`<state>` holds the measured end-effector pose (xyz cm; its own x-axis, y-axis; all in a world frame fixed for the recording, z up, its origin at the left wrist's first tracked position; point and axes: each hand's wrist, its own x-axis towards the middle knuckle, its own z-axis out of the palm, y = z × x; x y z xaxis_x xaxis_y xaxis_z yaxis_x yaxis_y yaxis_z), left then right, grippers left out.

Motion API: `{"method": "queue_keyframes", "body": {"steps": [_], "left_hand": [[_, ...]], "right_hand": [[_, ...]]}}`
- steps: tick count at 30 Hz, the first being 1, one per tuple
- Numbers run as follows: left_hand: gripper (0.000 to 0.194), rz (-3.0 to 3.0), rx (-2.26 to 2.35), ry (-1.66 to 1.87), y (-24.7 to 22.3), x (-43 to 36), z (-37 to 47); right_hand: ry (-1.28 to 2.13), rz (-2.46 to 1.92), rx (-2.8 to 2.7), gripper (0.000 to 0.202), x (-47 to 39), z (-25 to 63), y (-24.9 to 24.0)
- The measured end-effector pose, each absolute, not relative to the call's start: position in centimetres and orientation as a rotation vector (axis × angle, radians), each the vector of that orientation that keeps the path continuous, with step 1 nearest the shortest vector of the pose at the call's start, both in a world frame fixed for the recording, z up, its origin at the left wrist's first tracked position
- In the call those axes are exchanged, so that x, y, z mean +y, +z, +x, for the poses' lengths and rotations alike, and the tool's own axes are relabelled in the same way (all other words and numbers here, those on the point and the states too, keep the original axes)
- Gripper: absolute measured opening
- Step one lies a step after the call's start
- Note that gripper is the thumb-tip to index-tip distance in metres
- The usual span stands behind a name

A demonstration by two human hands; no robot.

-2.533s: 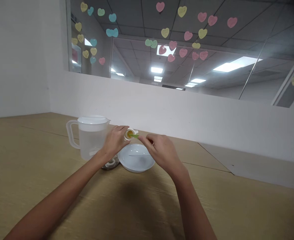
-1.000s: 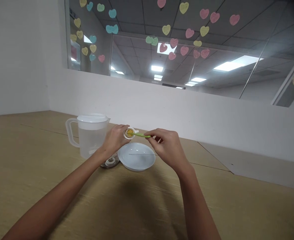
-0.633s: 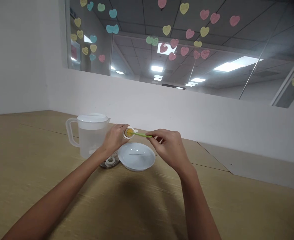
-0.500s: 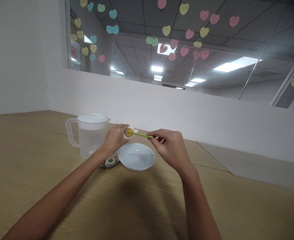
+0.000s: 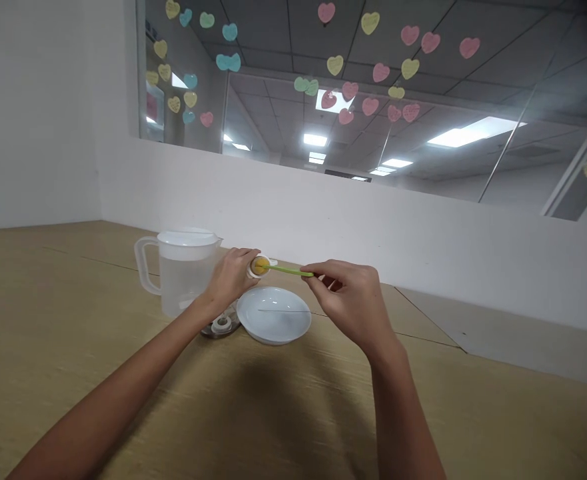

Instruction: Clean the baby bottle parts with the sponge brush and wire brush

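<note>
My left hand (image 5: 229, 277) is closed around a small white-rimmed container (image 5: 251, 273), its mouth tipped towards me. Yellow contents (image 5: 260, 266) show inside; I cannot tell whether they are powder or paste. Between thumb and fingertips, my right hand (image 5: 356, 300) pinches the end of a thin green stick-like utensil (image 5: 290, 270). The utensil's far end reaches into the container's mouth, so its tip is hard to make out. Just below the container a shallow white bowl (image 5: 273, 328) rests on the table, with nothing visible in it.
A translucent lidded pitcher (image 5: 177, 283) stands left of my left hand. Partly under my left wrist lies a dark-edged dish (image 5: 216, 334) with a white ring-shaped piece (image 5: 222, 324) on it. The wooden table (image 5: 283, 427) meets a white wall (image 5: 293, 207) behind.
My right hand has shifted slightly to the right with the green utensil, whose end stays at the container's mouth. The whole view has moved a little; my left hand still holds the container.
</note>
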<state>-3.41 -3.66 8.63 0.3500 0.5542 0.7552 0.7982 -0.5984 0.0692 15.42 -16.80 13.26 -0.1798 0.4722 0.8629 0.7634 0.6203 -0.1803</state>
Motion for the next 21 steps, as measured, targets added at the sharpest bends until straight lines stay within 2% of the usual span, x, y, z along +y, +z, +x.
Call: {"method": "queue_keyframes", "body": {"steps": [14, 21], "left_hand": [[0.041, -2.34, -1.223, -1.073, 8.4, -3.4, -3.6], [0.037, -2.259, -1.273, -0.925, 7.3, -2.3, -4.2]], "right_hand": [[-0.398, -0.996, -1.768, 0.017, -17.7, 16.1, 13.7], [-0.392, -0.997, -1.554, 0.008, -20.4, 17.6, 14.5]]}}
